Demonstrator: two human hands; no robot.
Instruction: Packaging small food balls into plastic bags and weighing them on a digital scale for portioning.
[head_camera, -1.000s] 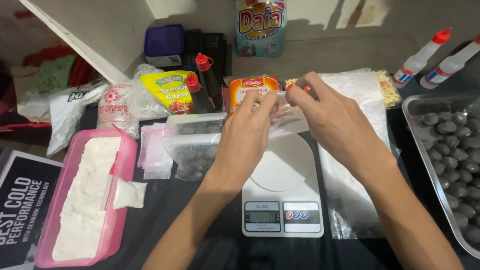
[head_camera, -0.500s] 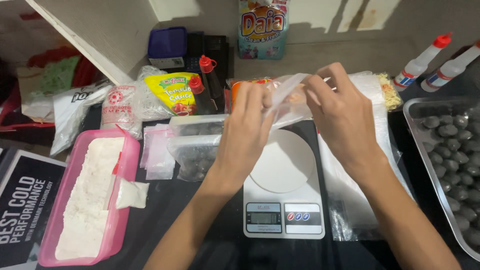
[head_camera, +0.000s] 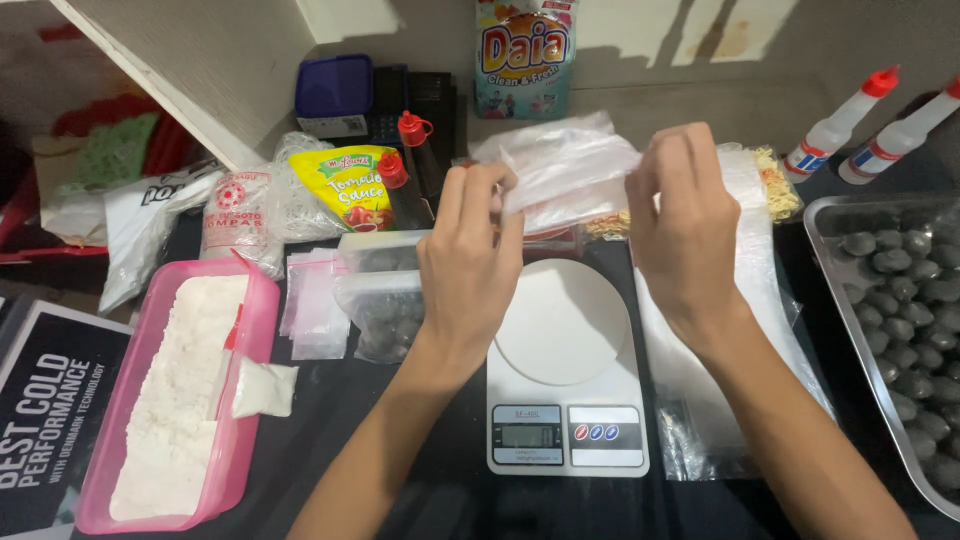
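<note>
1. Head view: the left hand (head_camera: 468, 268) and right hand (head_camera: 685, 228) each pinch one end of a clear plastic bag (head_camera: 566, 172), held in the air above the white kitchen scale (head_camera: 565, 370).
2. Left of the scale sits a pink tub of flour (head_camera: 170, 400); right of it, a metal tray of dark balls (head_camera: 895, 310).

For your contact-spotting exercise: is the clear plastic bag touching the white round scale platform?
Apart. The head view shows the clear plastic bag held up between the left hand and right hand, above the white round scale platform.
</note>
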